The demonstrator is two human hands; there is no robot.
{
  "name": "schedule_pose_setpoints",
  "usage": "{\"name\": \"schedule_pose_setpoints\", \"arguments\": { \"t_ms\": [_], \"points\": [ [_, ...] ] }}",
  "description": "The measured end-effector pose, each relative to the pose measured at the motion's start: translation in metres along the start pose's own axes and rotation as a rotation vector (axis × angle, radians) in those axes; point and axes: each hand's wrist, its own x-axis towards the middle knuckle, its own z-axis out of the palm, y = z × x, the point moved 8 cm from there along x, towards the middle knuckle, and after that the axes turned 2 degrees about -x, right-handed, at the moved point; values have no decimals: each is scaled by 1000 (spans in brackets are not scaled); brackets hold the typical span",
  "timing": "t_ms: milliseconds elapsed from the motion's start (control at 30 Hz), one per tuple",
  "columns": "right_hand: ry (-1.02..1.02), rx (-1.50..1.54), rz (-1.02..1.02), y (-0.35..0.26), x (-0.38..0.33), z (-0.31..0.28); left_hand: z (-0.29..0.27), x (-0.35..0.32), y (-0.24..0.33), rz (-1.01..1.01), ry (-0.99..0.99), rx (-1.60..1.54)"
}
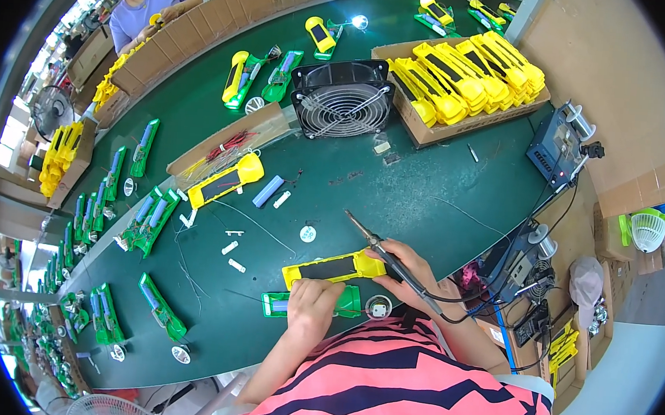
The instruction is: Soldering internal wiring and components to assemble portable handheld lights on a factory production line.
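Note:
My right hand [403,270] is closed around a soldering iron [394,262], its tip pointing up and left. Fingers of that hand also touch the right end of a yellow lamp casing [371,265] with a dark panel. My left hand [315,305] is curled over the casing's lower edge, with its fingertips partly hidden. Just below lies a green lamp housing [349,301], partly covered by my left hand. A round lamp reflector [379,307] sits at the housing's right end.
Another yellow casing [226,182], a blue battery cell [269,191] and small white parts lie ahead-left. Several green housings [162,307] line the left. A black fan [342,100] and a carton of yellow casings [422,137] stand behind. A soldering station [550,149] is right. Across the table sits a person [150,2].

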Motion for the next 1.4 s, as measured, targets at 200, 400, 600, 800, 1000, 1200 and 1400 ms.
{"name": "schedule_pose_setpoints", "arguments": {
  "t_ms": [200, 400, 600, 800, 1000, 1200, 1400],
  "points": [
    [-15, 116, -159, -14, 5, 10, 9, 11, -18, -263, -121, 92],
    [141, 55, -278, -31, 4, -32, 16, 13, -35, -374, -314, 131],
    [194, 668, 208, 18, -5, -20, 20, 17, -33, -335, -352, 166],
    [106, 637, 311, 31, -2, -3, 23, 16, -34, -345, -394, 201],
    [64, 421, 135, 33, -4, 4, 24, 16, -34, -343, -413, 206],
    [59, 488, 197, 31, -7, 3, 26, 15, -37, -345, -423, 242],
    [240, 523, 83, 7, -16, -14, 24, 18, -36, -357, -402, 233]
  ]
}}
